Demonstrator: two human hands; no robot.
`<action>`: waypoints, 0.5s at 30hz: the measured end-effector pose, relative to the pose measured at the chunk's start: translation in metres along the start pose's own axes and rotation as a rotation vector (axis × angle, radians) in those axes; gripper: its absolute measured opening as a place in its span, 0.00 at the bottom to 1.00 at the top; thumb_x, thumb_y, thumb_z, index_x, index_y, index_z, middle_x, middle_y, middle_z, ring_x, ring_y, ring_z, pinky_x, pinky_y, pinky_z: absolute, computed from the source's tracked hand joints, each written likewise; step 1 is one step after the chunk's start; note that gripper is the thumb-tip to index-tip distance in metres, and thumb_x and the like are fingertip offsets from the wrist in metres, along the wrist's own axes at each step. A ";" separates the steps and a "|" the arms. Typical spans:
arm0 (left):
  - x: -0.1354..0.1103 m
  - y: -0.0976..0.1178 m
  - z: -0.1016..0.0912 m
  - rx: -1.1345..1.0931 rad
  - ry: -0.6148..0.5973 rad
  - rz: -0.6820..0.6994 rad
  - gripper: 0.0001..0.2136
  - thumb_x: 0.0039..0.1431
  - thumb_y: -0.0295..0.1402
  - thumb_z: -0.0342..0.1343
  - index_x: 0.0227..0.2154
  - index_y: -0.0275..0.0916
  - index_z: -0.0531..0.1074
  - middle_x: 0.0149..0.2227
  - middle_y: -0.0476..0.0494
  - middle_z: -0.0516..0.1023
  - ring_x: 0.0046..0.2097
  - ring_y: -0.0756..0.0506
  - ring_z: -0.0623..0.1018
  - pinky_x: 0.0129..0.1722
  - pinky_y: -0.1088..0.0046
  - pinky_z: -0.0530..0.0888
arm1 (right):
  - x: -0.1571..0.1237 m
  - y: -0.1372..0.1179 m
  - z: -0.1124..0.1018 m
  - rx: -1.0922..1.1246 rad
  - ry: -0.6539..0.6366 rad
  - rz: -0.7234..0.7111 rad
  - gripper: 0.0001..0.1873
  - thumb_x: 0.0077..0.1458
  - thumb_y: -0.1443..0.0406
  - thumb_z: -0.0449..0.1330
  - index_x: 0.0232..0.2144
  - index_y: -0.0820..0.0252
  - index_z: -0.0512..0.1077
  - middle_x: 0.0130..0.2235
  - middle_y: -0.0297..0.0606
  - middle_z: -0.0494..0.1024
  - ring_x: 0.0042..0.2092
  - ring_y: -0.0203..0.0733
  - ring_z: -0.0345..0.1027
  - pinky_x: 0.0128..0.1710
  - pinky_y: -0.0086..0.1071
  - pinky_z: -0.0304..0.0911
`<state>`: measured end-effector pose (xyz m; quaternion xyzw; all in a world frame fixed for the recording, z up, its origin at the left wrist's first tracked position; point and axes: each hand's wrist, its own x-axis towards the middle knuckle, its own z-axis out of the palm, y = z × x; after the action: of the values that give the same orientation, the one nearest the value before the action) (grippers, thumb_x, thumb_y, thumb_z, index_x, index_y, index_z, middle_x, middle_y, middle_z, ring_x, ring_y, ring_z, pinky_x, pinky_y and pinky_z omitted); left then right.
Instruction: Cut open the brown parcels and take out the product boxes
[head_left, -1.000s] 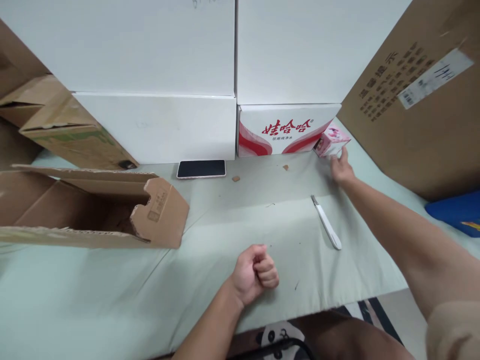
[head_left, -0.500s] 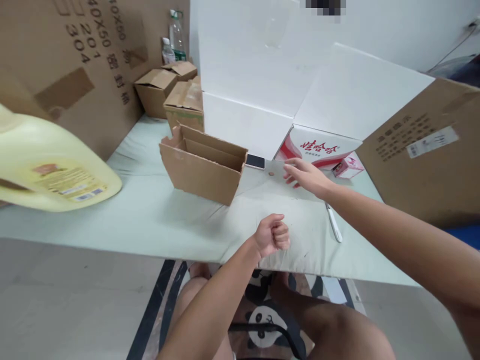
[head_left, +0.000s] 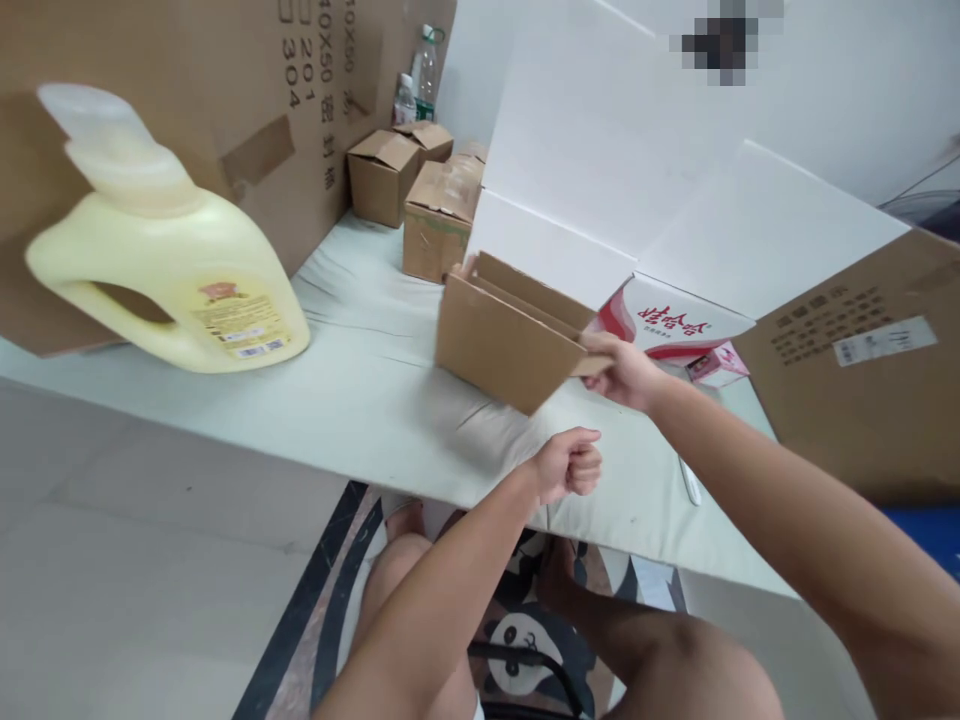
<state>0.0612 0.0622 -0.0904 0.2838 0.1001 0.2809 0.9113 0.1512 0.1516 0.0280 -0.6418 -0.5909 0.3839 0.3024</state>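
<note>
My right hand (head_left: 622,370) grips the near right corner of an open brown cardboard box (head_left: 510,335) that sits on the pale green table (head_left: 360,390). Closed in a fist, my left hand (head_left: 571,463) hovers at the table's front edge, and I see nothing in it. A large yellow detergent jug (head_left: 165,270) stands at the table's left end. Beside my right forearm lies a white knife (head_left: 688,482), partly hidden.
A white and red carton (head_left: 671,318) and a small pink box (head_left: 718,364) sit behind the brown box. Small cardboard boxes (head_left: 420,190) and bottles (head_left: 421,75) stand at the back left. Large cardboard sheets (head_left: 870,370) lean at both sides. Below is a panda-print stool (head_left: 525,640).
My view has swung left, bringing the jug into sight. My right hand left the pink box, crossed left and took hold of the brown box's corner. The left fist stayed closed.
</note>
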 end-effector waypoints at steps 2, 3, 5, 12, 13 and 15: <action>-0.003 0.000 0.004 0.046 -0.014 0.006 0.25 0.61 0.39 0.52 0.12 0.43 0.48 0.14 0.58 0.43 0.16 0.55 0.46 0.20 0.72 0.41 | -0.030 0.018 -0.033 0.066 0.040 0.085 0.12 0.45 0.55 0.57 0.34 0.49 0.66 0.35 0.49 0.76 0.36 0.54 0.72 0.32 0.47 0.68; -0.004 -0.001 0.005 0.082 -0.025 0.010 0.25 0.59 0.38 0.54 0.12 0.43 0.49 0.14 0.58 0.44 0.16 0.56 0.46 0.20 0.72 0.41 | -0.046 0.029 -0.053 0.108 0.100 0.137 0.11 0.45 0.56 0.56 0.34 0.47 0.65 0.38 0.50 0.76 0.40 0.57 0.73 0.34 0.49 0.69; -0.005 -0.002 0.008 0.169 -0.038 0.020 0.24 0.57 0.38 0.57 0.12 0.42 0.50 0.14 0.59 0.45 0.17 0.56 0.46 0.21 0.71 0.41 | -0.077 0.056 -0.096 0.160 0.239 0.222 0.08 0.49 0.56 0.52 0.34 0.45 0.60 0.40 0.53 0.74 0.44 0.60 0.73 0.37 0.54 0.67; 0.008 -0.008 0.007 0.283 -0.007 -0.011 0.27 0.54 0.45 0.59 0.13 0.44 0.47 0.15 0.59 0.43 0.18 0.56 0.45 0.22 0.71 0.41 | -0.138 0.160 -0.227 0.333 0.800 0.331 0.07 0.54 0.63 0.45 0.26 0.45 0.50 0.28 0.42 0.56 0.28 0.51 0.60 0.24 0.50 0.56; 0.011 -0.009 0.006 0.291 -0.004 -0.022 0.28 0.54 0.46 0.60 0.13 0.43 0.47 0.15 0.59 0.43 0.18 0.56 0.45 0.22 0.71 0.41 | -0.138 0.171 -0.238 0.353 0.843 0.342 0.08 0.55 0.64 0.45 0.26 0.47 0.50 0.27 0.39 0.55 0.24 0.47 0.55 0.22 0.47 0.54; 0.018 -0.012 0.005 0.303 0.006 -0.047 0.28 0.52 0.47 0.61 0.14 0.43 0.47 0.15 0.60 0.43 0.18 0.57 0.46 0.22 0.71 0.41 | -0.130 0.189 -0.252 0.395 0.916 0.375 0.09 0.55 0.66 0.46 0.24 0.50 0.50 0.25 0.35 0.54 0.21 0.40 0.49 0.20 0.40 0.51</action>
<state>0.0829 0.0617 -0.0941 0.4151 0.1505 0.2421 0.8639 0.4638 0.0169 0.0183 -0.7693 -0.1899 0.2159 0.5705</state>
